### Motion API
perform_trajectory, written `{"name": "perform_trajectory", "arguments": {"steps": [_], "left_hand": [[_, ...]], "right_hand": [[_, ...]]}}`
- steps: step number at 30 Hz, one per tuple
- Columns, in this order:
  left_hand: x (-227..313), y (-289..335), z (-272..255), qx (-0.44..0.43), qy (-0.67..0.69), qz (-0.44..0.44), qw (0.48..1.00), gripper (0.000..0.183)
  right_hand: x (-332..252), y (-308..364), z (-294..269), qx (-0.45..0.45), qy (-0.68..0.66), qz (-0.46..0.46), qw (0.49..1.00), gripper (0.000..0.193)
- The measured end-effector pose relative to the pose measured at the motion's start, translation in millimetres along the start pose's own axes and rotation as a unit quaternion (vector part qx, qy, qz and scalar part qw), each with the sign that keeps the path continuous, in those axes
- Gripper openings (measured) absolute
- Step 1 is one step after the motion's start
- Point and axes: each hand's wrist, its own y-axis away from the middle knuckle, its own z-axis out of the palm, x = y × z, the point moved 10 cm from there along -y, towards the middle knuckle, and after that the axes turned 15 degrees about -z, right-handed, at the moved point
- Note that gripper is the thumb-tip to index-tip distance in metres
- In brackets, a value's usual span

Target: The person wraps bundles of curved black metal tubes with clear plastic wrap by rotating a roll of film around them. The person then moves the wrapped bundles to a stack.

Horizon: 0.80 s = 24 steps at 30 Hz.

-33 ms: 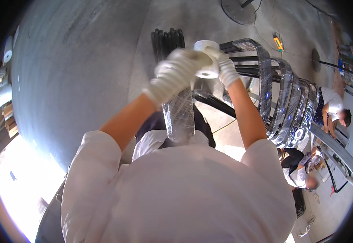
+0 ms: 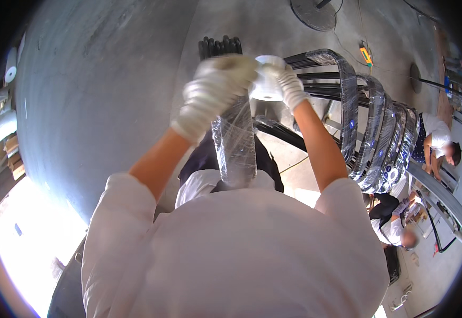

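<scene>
In front of me stands a bundle of black tubes, its upper ends [image 2: 220, 46] bare. Its lower part is wrapped in clear film [image 2: 236, 148] and reaches down to my lap. My right hand [image 2: 290, 87], in a white striped glove, grips a roll of stretch film [image 2: 268, 87] just right of the bundle. My left hand [image 2: 215, 87], gloved alike, passes in front of the tubes near the roll. Motion smears its fingers, so their closing is not readable, and it hides the middle of the bundle.
Several film-wrapped bundles of bent black tubes [image 2: 350, 100] stand at the right. An orange-yellow device [image 2: 365, 54] with a cord lies on the floor beyond them. A round base plate [image 2: 315, 13] is at the far side. Two people work at the far right, near a curved grey rail [image 2: 442, 196].
My left hand has shifted left, away from the roll and across the tubes. The roll and my right hand have moved slightly left.
</scene>
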Motion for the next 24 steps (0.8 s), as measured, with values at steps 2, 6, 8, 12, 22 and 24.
{"name": "perform_trajectory", "arguments": {"steps": [2, 6, 8, 12, 22, 24], "left_hand": [[-1, -3, -54, 0.067, 0.017, 0.091, 0.993, 0.034], [-165, -78, -123, 0.006, 0.058, -0.144, 0.988, 0.044], [-179, -64, -108, -0.143, 0.207, -0.192, 0.949, 0.051], [-143, -15, -134, -0.294, 0.376, -0.066, 0.876, 0.061], [-138, -12, -171, -0.25, 0.356, 0.021, 0.9, 0.083], [-135, -10, -160, -0.238, 0.356, 0.001, 0.903, 0.087]], "right_hand": [[52, -11, 31, -0.094, -0.021, 0.027, 0.995, 0.042], [122, -1, 123, -0.204, 0.019, 0.066, 0.977, 0.038], [141, 3, 155, -0.219, 0.029, 0.071, 0.973, 0.036], [157, -2, 177, -0.208, 0.04, 0.065, 0.975, 0.033], [151, -3, 174, -0.208, 0.072, 0.054, 0.974, 0.024], [147, -4, 172, -0.202, 0.077, 0.046, 0.975, 0.022]]}}
